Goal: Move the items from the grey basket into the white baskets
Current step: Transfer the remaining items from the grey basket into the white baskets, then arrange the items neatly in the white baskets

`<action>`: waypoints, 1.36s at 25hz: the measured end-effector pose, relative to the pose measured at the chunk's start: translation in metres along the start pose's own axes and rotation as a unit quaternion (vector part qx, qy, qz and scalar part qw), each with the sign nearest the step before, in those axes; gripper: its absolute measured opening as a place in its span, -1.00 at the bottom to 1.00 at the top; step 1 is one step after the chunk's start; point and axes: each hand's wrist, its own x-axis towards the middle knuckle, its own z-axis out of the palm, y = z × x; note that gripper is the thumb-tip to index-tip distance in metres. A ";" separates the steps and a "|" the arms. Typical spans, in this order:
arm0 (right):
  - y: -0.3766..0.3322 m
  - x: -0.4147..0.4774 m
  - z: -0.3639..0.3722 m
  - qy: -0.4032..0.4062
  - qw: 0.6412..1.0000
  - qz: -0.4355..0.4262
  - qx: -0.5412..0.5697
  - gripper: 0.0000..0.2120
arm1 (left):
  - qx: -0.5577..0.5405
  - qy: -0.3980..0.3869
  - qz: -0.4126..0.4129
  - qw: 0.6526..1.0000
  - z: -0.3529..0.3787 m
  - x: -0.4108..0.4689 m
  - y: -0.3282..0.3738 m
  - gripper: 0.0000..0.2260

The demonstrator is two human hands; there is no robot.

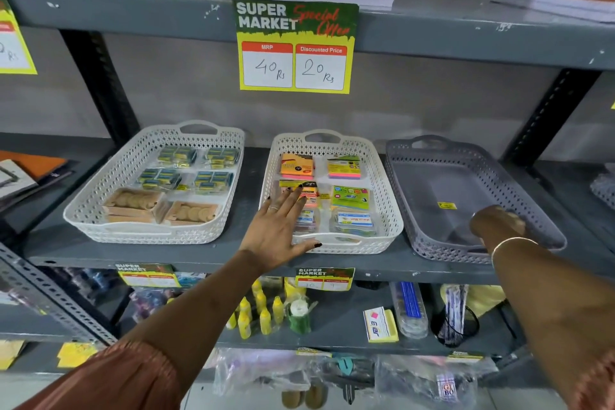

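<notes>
Both forearms reach up from the bottom of the view toward the middle shelf point(233, 263). At about twelve o'clock, the left hand point(283, 226) lies flat with fingers spread over the near left corner of the middle white basket point(382, 176), its fingertips on an orange sticky-note pack point(307, 196) and its thumb along the near rim; it pinches nothing. At two o'clock, the right hand point(497, 221) curls down inside the grey basket point(432, 156) near its front wall; its fingers are hidden behind the knuckles, so I cannot tell whether they hold anything.

That grey basket looks empty apart from a small yellow sticker point(447, 206) on its floor, so the transfer appears done or nearly so. Sticky-note pads and small wrapped packs fill the middle basket in two columns. At ten o'clock, the left white basket point(100, 196) holds blue-and-yellow packets at the back and tan boxes point(133, 205) at the front.

These goods should be light and fairly stiff: note pads are small blocks best pinched across their short edges, while film-wrapped packs may be slick and want a grip around the sides, not on the flat top. If the grey basket itself must move, it is light, perforated plastic that may flex, and the cut-out handle at its far end or the near rim offers the surest hold.
</notes>
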 end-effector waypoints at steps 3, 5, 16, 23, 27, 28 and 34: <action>-0.020 -0.007 -0.013 0.043 0.999 -0.018 0.014 -0.51 | 0.012 -0.002 -0.005 1.000 -0.002 0.000 0.001 -0.20; -0.049 -0.021 -0.029 0.067 0.995 -0.067 0.043 -0.51 | 0.023 -0.003 0.005 1.000 -0.007 -0.001 0.001 -0.18; -0.272 -0.242 -0.020 0.055 0.852 -0.509 0.106 -0.43 | 0.061 0.034 -0.188 0.980 -0.069 -0.128 -0.181 0.02; -0.316 -0.334 0.056 -0.099 0.777 -0.621 -0.013 -0.43 | 0.091 -0.035 -0.166 0.981 -0.056 -0.154 -0.222 -0.01; -0.319 -0.339 0.071 -0.113 0.770 -0.626 -0.053 -0.37 | 0.094 -0.024 -0.169 0.981 -0.041 -0.154 -0.230 -0.06; -0.319 -0.338 0.073 -0.117 0.772 -0.623 -0.053 -0.34 | 0.098 -0.018 -0.170 0.980 -0.039 -0.154 -0.230 -0.07; -0.322 -0.334 0.077 -0.116 0.774 -0.614 -0.104 -0.16 | 0.033 -0.004 -0.165 0.986 -0.050 -0.153 -0.228 -0.10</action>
